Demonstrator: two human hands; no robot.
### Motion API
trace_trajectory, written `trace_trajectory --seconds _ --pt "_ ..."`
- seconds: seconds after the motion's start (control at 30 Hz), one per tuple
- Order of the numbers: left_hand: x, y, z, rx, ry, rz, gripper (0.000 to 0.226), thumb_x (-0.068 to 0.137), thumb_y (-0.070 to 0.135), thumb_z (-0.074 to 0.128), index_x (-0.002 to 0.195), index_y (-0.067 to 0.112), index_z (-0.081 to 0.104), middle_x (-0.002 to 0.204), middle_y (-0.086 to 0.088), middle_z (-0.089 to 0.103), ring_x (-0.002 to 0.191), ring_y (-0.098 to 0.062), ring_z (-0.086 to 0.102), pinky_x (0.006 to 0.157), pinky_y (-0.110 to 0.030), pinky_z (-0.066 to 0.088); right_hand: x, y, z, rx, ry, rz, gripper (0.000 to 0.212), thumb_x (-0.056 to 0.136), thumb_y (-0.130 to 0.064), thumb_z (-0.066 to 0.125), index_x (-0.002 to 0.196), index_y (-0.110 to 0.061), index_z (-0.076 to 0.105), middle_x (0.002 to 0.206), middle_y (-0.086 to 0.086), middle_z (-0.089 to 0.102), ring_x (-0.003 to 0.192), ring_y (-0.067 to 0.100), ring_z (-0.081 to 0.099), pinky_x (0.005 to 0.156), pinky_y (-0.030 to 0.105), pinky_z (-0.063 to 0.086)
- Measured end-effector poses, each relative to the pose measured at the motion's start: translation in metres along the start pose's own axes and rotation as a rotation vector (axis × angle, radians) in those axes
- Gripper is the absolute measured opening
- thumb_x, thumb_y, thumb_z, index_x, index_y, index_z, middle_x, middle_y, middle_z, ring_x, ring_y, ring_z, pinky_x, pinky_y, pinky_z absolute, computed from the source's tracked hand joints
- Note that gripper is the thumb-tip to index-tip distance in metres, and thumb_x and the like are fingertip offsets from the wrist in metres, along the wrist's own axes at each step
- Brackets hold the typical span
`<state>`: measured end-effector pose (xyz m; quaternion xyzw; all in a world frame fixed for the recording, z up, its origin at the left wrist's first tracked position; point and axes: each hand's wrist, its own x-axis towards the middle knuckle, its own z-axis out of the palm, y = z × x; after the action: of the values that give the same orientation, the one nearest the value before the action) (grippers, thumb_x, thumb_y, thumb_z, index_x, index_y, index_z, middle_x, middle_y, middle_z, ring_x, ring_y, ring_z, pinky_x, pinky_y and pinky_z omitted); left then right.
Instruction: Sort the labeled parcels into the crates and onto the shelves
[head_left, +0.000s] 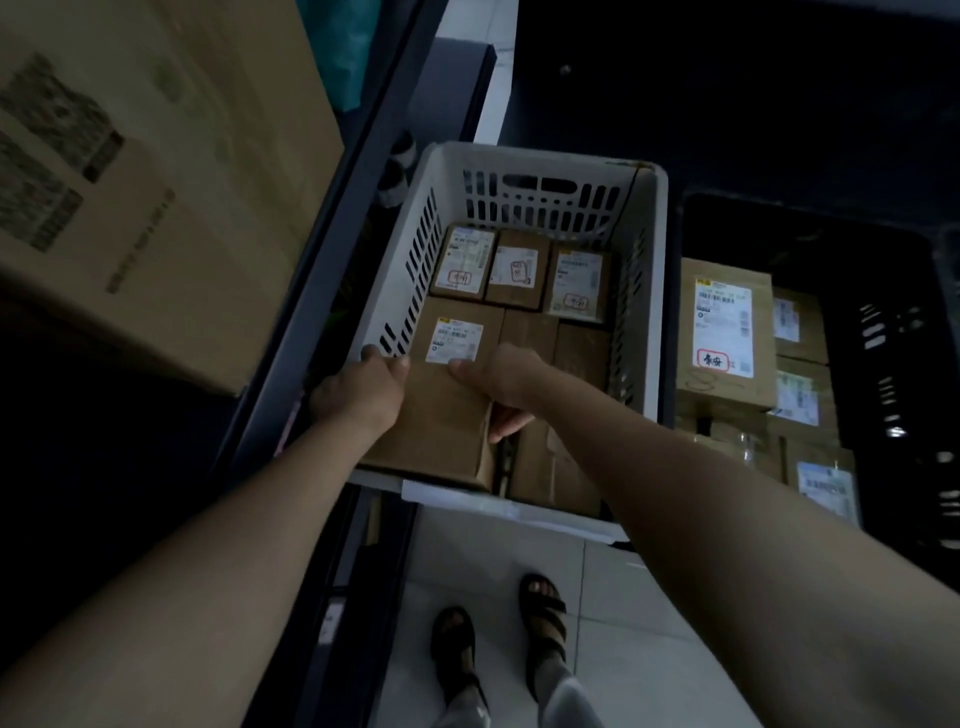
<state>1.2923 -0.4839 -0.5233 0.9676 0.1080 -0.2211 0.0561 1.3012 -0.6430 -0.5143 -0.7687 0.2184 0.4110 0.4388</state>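
Now both hands are on the box. The left grip (363, 389) is wrapped round the left edge of the held parcel (441, 421), and the right grip (498, 382) clamps the opposite side, with the thumb on the top face and the fingers (511, 423) tucked under the right edge. So it's a firm two-handed hold on plain brown cardboard, with a white label (454, 343) at the far end of the top face, just beyond both thumbs.

The parcel is in the near-left corner of the white crate (545, 202), hard against the slotted left wall, and its near end comes out over the crate's front rim. I can't tell whether its underside rests on anything.

Just to its right, inside the same crate, are unlabelled brown boxes (550, 467), packed close. Along the far wall three small parcels (517, 270) sit side by side, each with a white label and a red stamp.

Moving right, a black crate (883, 332) stands just beside the white one. It's loaded with more labelled parcels, and the tall parcel (724, 332) at its left carries a long label with a red stamp.

Off to the left, a large cardboard box (156, 182) sits on a dark shelf frame (322, 260), its print blurred. Below is pale tiled floor (649, 649) and two feet in dark sandals (543, 618).
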Motion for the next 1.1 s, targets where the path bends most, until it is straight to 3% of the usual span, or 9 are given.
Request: trace_trajectory --seconds 0.1,0.3,0.4,0.47,0.53,0.63,0.87,1.03,1.1 --pt "0.007 0.011 -0.001 0.095 0.016 0.053 0.048 0.101 0.043 0.014 0.132 0.019 0.04 0.119 -0.018 0.058 0.107 -0.034 0.055 0.074 -0.036 0.034 0.004 -0.003 -0.006 -0.013 0.04 0.042 0.072 0.09 -0.054 0.056 0.138 -0.004 0.037 0.113 0.027 0.06 0.064 0.034 0.07 0.053 0.038 0.06" --pt "0.014 0.025 -0.001 0.114 -0.012 0.086 0.045 0.103 0.039 0.01 0.131 0.019 0.038 0.119 -0.018 0.057 0.106 -0.035 0.055 0.075 -0.036 0.035 0.012 0.0 -0.013 -0.011 0.03 0.042 0.069 0.092 -0.053 0.053 0.14 -0.006 0.038 0.12 0.025 0.058 0.067 0.033 0.069 0.045 0.032 0.057" --pt "0.01 0.026 0.003 -0.002 -0.039 0.062 0.042 0.103 0.038 0.012 0.131 0.017 0.035 0.116 -0.02 0.057 0.104 -0.035 0.055 0.076 -0.036 0.036 0.009 0.002 -0.009 -0.022 0.029 0.029 0.064 0.095 -0.052 0.049 0.137 -0.005 0.041 0.121 0.022 0.057 0.071 0.033 0.068 0.057 0.037 0.06" --pt "0.011 0.028 0.01 -0.114 -0.046 0.051 0.041 0.103 0.038 0.014 0.129 0.016 0.035 0.111 -0.02 0.056 0.1 -0.035 0.055 0.08 -0.038 0.043 0.008 0.005 -0.008 -0.043 0.047 0.007 0.06 0.097 -0.051 0.045 0.134 -0.004 0.045 0.121 0.021 0.056 0.085 0.035 0.067 0.073 0.042 0.06" --pt "0.014 0.029 0.015 -0.166 -0.049 0.042 0.04 0.102 0.039 0.016 0.127 0.016 0.036 0.113 -0.02 0.054 0.1 -0.037 0.054 0.088 -0.045 0.045 0.01 0.007 -0.01 -0.145 0.07 -0.042 0.06 0.098 -0.052 0.04 0.134 -0.004 0.046 0.123 0.021 0.057 0.102 0.035 0.063 0.085 0.038 0.053" --pt "0.017 0.027 0.019 -0.258 -0.067 0.027 0.038 0.102 0.038 0.017 0.127 0.016 0.037 0.123 -0.02 0.045 0.109 -0.038 0.048 0.094 -0.047 0.041 0.008 0.006 -0.012 -0.281 0.068 -0.101 0.062 0.1 -0.052 0.033 0.137 -0.004 0.045 0.129 0.021 0.058 0.116 0.032 0.056 0.085 0.031 0.039" --pt "0.008 0.013 0.03 -0.277 0.024 0.042 0.038 0.101 0.039 0.019 0.121 0.015 0.042 0.122 -0.02 0.045 0.109 -0.037 0.048 0.09 -0.044 0.041 -0.005 0.009 -0.004 -0.497 0.033 -0.218 0.051 0.103 -0.047 0.028 0.137 -0.014 0.047 0.132 0.017 0.052 0.119 0.031 0.052 0.1 0.039 0.044" --pt "0.015 0.017 0.025 -0.289 -0.001 0.059 0.049 0.098 0.051 0.023 0.116 0.013 0.045 0.116 -0.016 0.05 0.103 -0.035 0.052 0.084 -0.041 0.044 -0.003 0.012 -0.013 -0.474 0.009 -0.205 0.065 0.098 -0.058 0.03 0.129 -0.005 0.053 0.127 0.018 0.059 0.114 0.03 0.056 0.087 0.031 0.041" --pt "0.018 0.014 0.023 -0.279 -0.019 0.083 0.051 0.098 0.053 0.022 0.109 0.012 0.05 0.107 -0.013 0.055 0.094 -0.031 0.055 0.079 -0.037 0.045 -0.007 0.013 -0.018 -0.415 -0.059 -0.229 0.061 0.098 -0.055 0.038 0.136 -0.008 0.05 0.133 0.014 0.057 0.12 0.028 0.054 0.089 0.027 0.038"
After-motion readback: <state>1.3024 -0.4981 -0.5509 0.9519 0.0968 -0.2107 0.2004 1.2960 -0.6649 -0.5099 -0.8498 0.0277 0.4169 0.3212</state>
